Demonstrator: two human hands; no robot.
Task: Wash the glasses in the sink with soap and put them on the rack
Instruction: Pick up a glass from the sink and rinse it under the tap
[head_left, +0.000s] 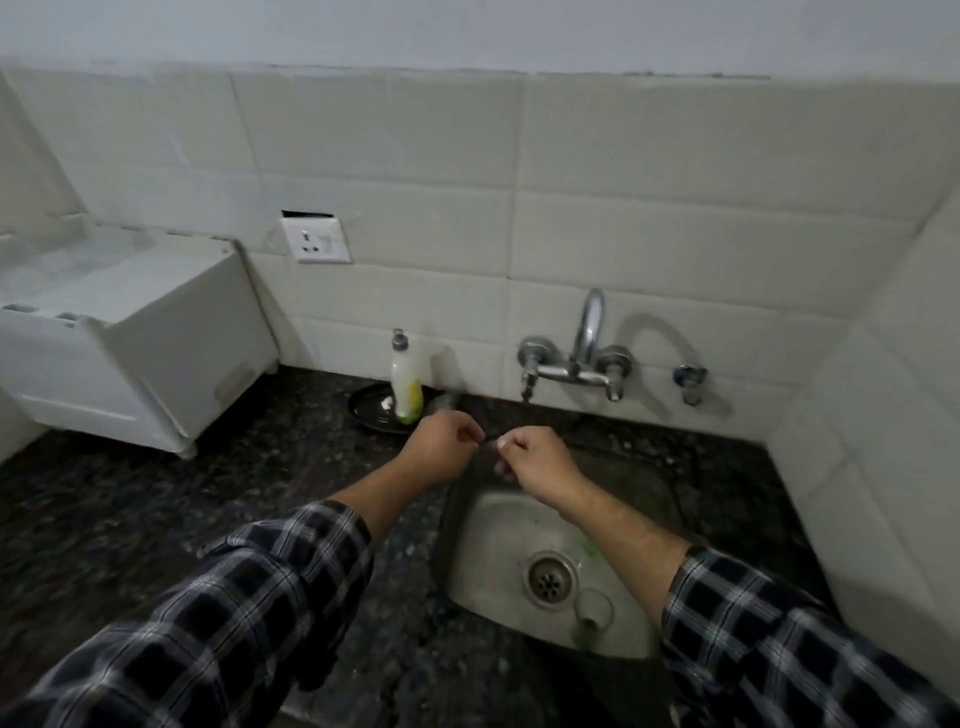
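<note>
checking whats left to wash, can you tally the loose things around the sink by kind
Clear drinking glass in the steel sink: 1
White and yellow soap bottle: 1
Black round dish under the bottle: 1
White plastic rack: 1
Total: 4

both hands (441, 451) (540, 460) loosely curled, nearly touching, forearms extended, sleeves pushed back

Person is wearing a long-sleeved checked shirt, dark navy/black with white and grey lines. Both sleeves, left sleeve (223, 613) and right sleeve (779, 644), are sitting pushed up, leaving forearms bare. No rings or watch showing.
</note>
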